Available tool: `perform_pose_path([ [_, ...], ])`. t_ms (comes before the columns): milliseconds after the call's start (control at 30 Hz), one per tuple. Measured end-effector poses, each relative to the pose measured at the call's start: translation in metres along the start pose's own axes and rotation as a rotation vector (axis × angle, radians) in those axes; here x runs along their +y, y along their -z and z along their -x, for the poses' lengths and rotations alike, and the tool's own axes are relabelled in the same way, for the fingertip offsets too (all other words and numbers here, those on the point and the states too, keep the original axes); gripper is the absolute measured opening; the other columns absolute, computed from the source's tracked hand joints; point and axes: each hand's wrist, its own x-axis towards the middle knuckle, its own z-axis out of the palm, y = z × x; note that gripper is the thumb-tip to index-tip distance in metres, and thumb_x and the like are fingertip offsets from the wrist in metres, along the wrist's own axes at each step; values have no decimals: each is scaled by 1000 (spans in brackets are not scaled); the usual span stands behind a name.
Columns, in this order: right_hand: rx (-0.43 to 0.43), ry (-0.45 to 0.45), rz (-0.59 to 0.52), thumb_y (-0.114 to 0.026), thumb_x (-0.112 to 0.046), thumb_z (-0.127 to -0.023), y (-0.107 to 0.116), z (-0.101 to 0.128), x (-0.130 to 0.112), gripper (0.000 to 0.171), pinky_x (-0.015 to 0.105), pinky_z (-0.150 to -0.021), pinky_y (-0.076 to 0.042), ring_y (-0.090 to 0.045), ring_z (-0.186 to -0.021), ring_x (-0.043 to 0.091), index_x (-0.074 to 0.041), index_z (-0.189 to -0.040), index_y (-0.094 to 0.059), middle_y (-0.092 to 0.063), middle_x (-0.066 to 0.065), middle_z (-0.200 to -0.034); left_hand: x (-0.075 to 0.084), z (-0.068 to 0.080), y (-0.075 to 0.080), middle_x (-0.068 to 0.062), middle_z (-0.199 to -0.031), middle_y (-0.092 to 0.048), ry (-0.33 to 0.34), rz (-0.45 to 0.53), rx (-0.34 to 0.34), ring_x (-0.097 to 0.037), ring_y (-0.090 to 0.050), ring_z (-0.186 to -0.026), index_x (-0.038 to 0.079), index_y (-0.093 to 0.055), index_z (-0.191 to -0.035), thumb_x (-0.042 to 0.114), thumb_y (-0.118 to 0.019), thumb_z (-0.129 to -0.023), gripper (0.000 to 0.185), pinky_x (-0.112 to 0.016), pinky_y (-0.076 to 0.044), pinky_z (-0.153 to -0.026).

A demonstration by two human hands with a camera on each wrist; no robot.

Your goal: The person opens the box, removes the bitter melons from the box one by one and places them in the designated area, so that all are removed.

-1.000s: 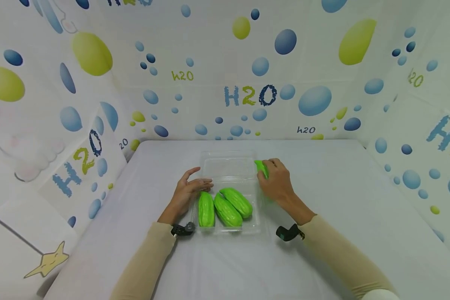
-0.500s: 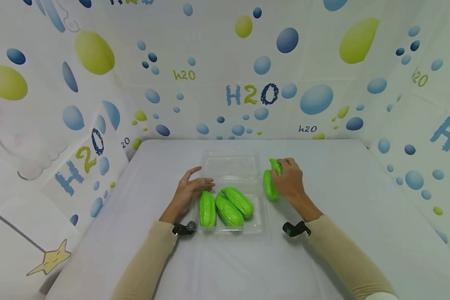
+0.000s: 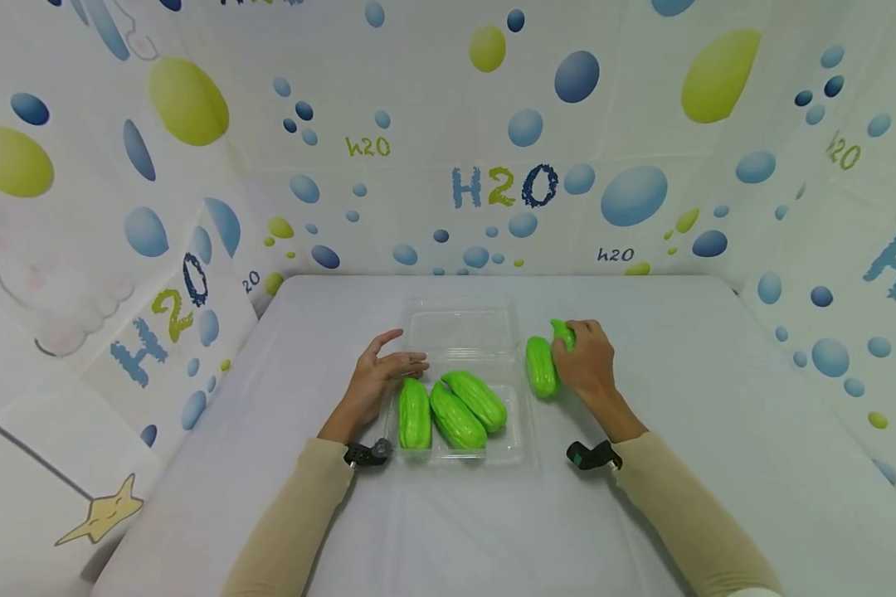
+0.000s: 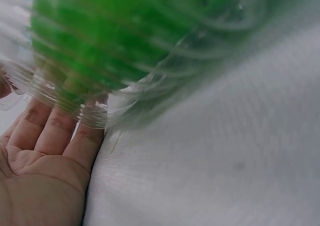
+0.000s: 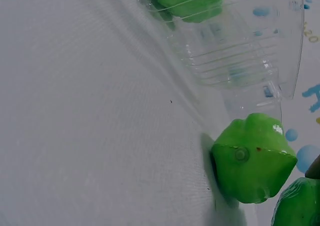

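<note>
Since the earlier frames the right hand (image 3: 586,365) has carried a green gourd out past the right rim of the clear tray (image 3: 518,452); a second gourd now lies beside it on the table (image 3: 679,365), where a second ago only a tip showed

Left of the tray: we note the left hand (image 3: 377,383) resting flat against the tray's left edge, fingers straight and lightly spread, thumb raised, gripping nothing. The left wrist view shows those fingers (image 4: 47,131) pressed against the ribbed plastic wall, green blurred behind it

Inside the tray: three green gourds lie side by side in the near half — the left one (image 3: 414,414) straight, the middle one (image 3: 455,416) and the right one (image 3: 479,400) slanted. The far half of the tray holds nothing we can make out

Right of the tray: one loose gourd (image 3: 542,366) lies on the table just beside the tray's right wall. The right hand sits over the other gourd (image 3: 563,332), fingers curled round it, touching the loose one. The right wrist view shows a gourd end (image 5: 252,158) on the cloth, near the tray wall
</note>
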Motion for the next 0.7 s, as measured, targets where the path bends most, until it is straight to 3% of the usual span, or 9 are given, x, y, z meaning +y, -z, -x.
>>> perform_pose_path([
  [433, 28, 12, -47, -55, -17, -89, -6, 6, 8, 34, 53, -80, -46, -55, -96, 37, 6, -113, -62, -56, 23, -108, 1, -1, -1, -25, -120, -60, 1, -24, 6, -39, -59, -109, 7, -19, -147, 7, -52, -96, 61, -51, -42, -99],
  [700, -6, -41, -67, -53, -16, -91, -10, 7, 14, 35, 52, -83, -44, -54, -98, 37, 8, -116, -60, -55, 24, -110, 2, -2, -2, -25, -120, -60, 9, -22, 16, -40, -58, -109, 10, -22, -145, 5, -52, -95, 58, -51, -43, -98],
])
